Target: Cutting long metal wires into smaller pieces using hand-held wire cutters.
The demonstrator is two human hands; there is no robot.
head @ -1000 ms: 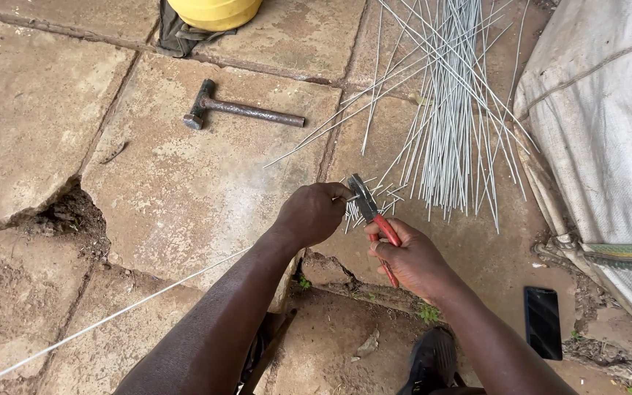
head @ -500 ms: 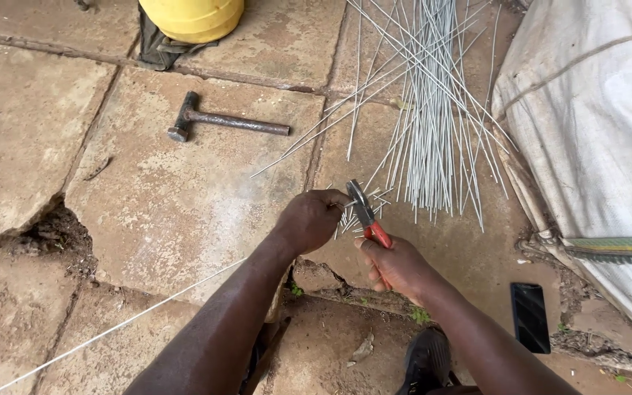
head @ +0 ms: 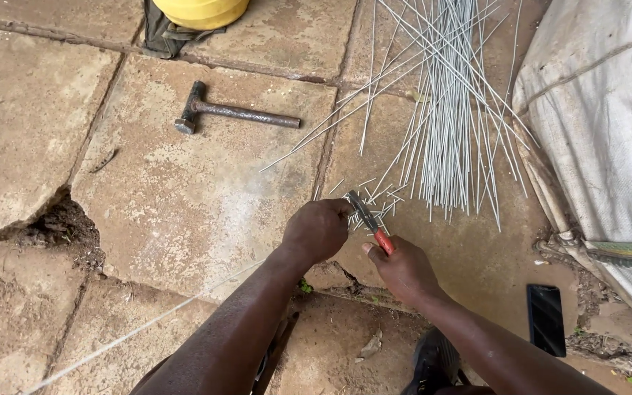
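My right hand (head: 406, 272) grips red-handled pliers (head: 371, 223) whose dark jaws point up and left over a small heap of short cut wire pieces (head: 382, 207). My left hand (head: 318, 230) is closed around a long thin grey wire (head: 140, 329) that trails down-left across the paving, its end at the plier jaws. Just beyond both hands lies a loose bundle of long straight grey wires (head: 448, 117), fanned out on the stone slab.
A steel hammer (head: 232, 113) lies on the slab at upper left, below a yellow container (head: 199, 11) on dark cloth. A white woven sack (head: 601, 139) fills the right side. A black phone (head: 546, 320) lies near it. A broken hole (head: 56, 227) gapes at left. My dark shoe (head: 433, 362) shows at the bottom.
Both hands stay together at the pliers. The view has shifted, so the hammer and wire bundle sit lower in the picture than a second ago.
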